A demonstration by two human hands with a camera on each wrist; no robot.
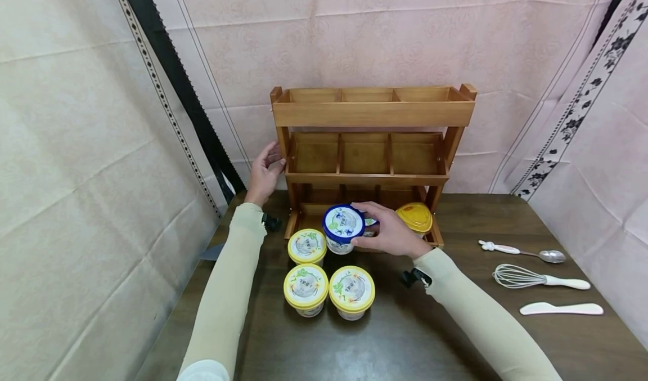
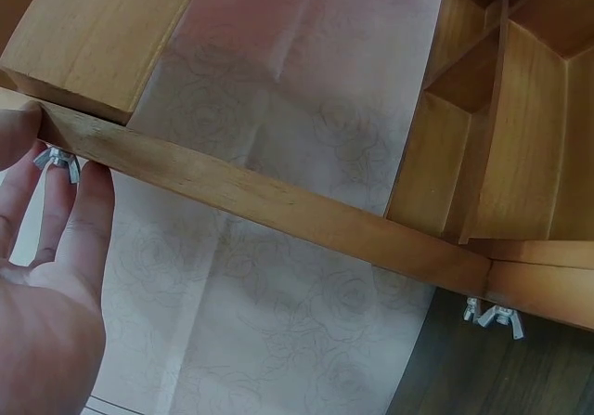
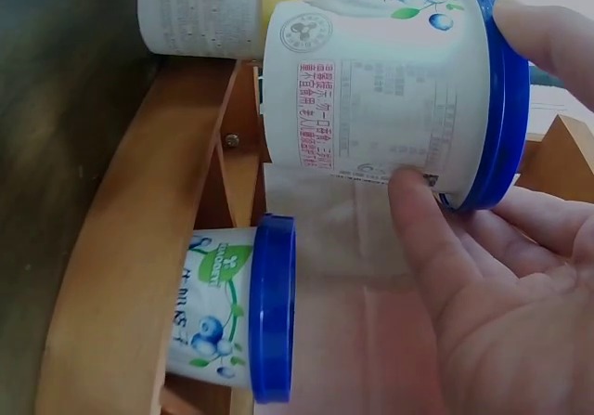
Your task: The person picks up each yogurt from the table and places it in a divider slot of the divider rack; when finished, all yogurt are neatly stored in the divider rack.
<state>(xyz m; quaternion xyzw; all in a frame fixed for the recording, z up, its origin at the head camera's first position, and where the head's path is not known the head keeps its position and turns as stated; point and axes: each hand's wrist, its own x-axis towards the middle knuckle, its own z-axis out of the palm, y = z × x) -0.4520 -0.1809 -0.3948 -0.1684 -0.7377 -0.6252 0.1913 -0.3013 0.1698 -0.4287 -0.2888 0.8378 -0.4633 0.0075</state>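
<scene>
My right hand [image 1: 387,232] grips a tub with a blue lid [image 1: 344,223], fingers and thumb on either side of its rim. This white tub [image 3: 371,99] is raised in front of the bottom tier of a wooden rack [image 1: 372,115]. A second blue-lidded tub [image 3: 218,308] sits in that tier, mostly hidden behind my right hand in the head view. At the rack's left side, my left hand [image 1: 265,173] holds the side post [image 2: 251,188], thumb on one face and fingers by a wing nut [image 2: 60,162].
Several yellow-lidded tubs [image 1: 306,285] stand on the table before the rack's left half. Another yellow-lidded tub [image 1: 415,218] is in the bottom tier at right. A spoon [image 1: 523,251], a whisk [image 1: 539,278] and a white spreader [image 1: 562,309] lie at the table's right.
</scene>
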